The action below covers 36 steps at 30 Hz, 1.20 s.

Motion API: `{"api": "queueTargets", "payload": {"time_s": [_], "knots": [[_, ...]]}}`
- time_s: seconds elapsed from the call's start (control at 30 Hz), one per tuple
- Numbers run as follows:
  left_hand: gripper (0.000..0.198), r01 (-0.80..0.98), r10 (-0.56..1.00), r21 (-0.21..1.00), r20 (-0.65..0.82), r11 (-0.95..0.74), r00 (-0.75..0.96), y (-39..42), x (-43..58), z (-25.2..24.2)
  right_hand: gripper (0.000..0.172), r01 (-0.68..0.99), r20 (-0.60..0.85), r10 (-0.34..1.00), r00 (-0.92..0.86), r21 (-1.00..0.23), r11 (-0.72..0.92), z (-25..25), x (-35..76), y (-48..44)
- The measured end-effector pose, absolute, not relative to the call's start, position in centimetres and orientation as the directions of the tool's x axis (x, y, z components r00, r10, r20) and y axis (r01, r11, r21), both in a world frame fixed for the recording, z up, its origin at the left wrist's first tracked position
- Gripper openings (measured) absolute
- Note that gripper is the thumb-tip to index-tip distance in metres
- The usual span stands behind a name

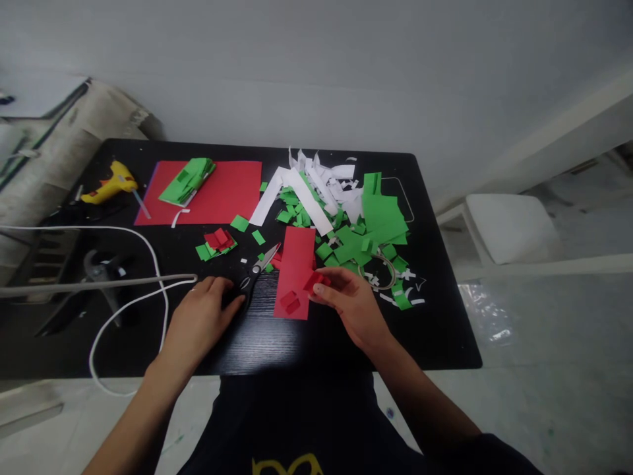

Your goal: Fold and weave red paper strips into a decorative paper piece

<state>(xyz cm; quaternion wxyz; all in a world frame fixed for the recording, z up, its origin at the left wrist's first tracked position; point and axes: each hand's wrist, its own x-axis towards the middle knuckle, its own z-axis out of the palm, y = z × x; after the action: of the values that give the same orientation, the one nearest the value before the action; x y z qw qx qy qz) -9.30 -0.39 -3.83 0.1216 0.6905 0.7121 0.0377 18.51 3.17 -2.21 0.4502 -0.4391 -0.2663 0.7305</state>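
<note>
My right hand [349,300] pinches a small folded red paper piece [312,280] over the right edge of a red paper strip [297,257]. Another folded red piece [290,302] lies on the strip's near end. On the dark table, my left hand [205,310] rests with fingers apart, holding nothing I can see, its thumb close to the black handles of the scissors [256,270]. The scissors' blades point toward the strip. Beyond my left hand sits a small pile of red and green folded pieces [217,242].
Green scraps [380,221] and white paper strips [309,198] cover the back right. A yellow glue gun [115,183] and a red sheet [232,191] bearing folded green paper [188,181] are at the back left. A white cable [93,349] loops at left; a tape ring [376,272] lies right.
</note>
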Motion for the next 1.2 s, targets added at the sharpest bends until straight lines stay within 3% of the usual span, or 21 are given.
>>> {"api": "queueTargets", "payload": {"time_s": [0.2, 0.33, 0.43, 0.73, 0.93, 1.1, 1.2], "knots": [[0.045, 0.909, 0.994, 0.406, -0.091, 0.089, -0.056, -0.9, -9.6, -2.8, 0.031, -0.411, -0.396, 0.897, -0.195, -0.797, -0.442, -2.2, 18.8, 3.1], [0.046, 0.847, 0.982, 0.507, -0.164, 0.161, -0.088, -1.2, -10.2, -2.2, 0.031, -0.416, -0.392, 0.902, -0.181, -0.800, -0.432, -2.2, 18.8, 3.3], [0.046, 0.844, 0.979, 0.506, -0.179, 0.176, -0.097, -1.3, -10.1, -1.9, 0.031, -0.423, -0.377, 0.904, -0.201, -0.799, -0.427, -2.1, 18.6, 3.4], [0.036, 0.859, 0.988, 0.512, -0.137, 0.012, 0.068, -1.4, -9.7, -2.5, 0.031, -0.419, -0.362, 0.900, -0.242, -0.798, -0.433, -2.2, 18.5, 3.5], [0.059, 0.919, 0.983, 0.393, -0.151, -0.040, 0.108, -1.0, -9.2, -2.0, 0.032, -0.417, -0.355, 0.902, -0.246, -0.801, -0.429, -2.4, 18.6, 3.5], [0.041, 0.919, 0.988, 0.394, -0.148, 0.018, 0.044, -1.0, -8.5, -1.6, 0.030, -0.405, -0.342, 0.905, -0.255, -0.812, -0.420, -2.5, 18.5, 3.5], [0.032, 0.864, 0.982, 0.499, -0.187, 0.069, 0.030, -1.2, -8.6, -1.5, 0.031, -0.406, -0.346, 0.908, -0.238, -0.814, -0.417, -2.4, 18.5, 3.6]]}}
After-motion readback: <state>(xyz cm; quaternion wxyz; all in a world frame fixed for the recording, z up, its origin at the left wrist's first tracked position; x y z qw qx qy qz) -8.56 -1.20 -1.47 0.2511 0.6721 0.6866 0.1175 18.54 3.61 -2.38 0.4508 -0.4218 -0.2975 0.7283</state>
